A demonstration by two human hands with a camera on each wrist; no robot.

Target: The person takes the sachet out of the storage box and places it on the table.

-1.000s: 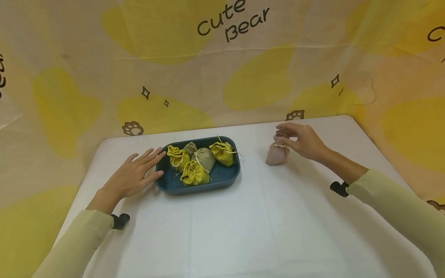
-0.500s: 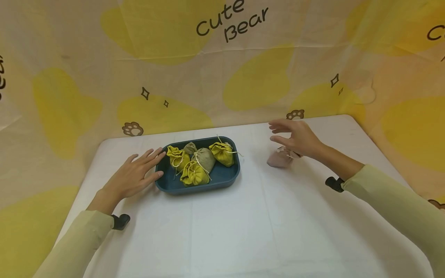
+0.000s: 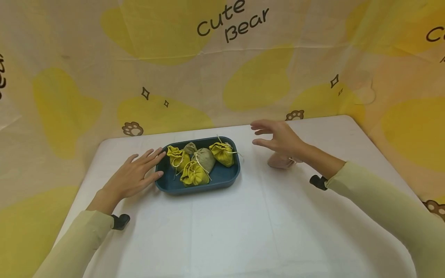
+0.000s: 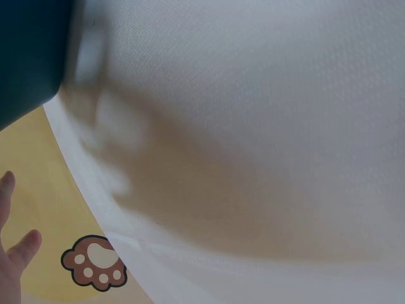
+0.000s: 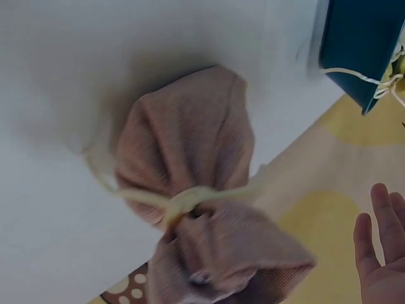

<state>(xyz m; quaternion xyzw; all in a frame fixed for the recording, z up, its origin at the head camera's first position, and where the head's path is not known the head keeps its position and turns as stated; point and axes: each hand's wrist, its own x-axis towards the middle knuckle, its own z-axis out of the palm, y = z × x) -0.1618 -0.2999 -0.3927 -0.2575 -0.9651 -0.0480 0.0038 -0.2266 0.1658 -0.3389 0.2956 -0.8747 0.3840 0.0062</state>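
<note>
My left hand (image 3: 133,173), fingers spread and straight, rests its fingertips at the left rim of a dark blue tray (image 3: 199,189). Three yellow drawstring pouches (image 3: 194,175) and one grey-green pouch (image 3: 206,159) lie in that tray. My right hand (image 3: 279,137) hovers over the table right of the tray, thumb and fingers apart, holding nothing. A dusty pink drawstring pouch (image 3: 278,161) lies on its side below this hand, partly hidden by it in the head view. The right wrist view shows the pink pouch (image 5: 190,139) close up, with its cream cord tied round the neck.
A white cloth covers the table (image 3: 229,231). Behind it hangs a yellow and cream printed curtain (image 3: 257,81), close along the back edge. A black wrist camera (image 3: 121,222) sits on the left wrist and another camera (image 3: 318,182) on the right.
My right hand has let go of the pink pouch's top and moved left toward the tray. The pouch has tipped from upright onto its side. My left hand and the tray have stayed put.
</note>
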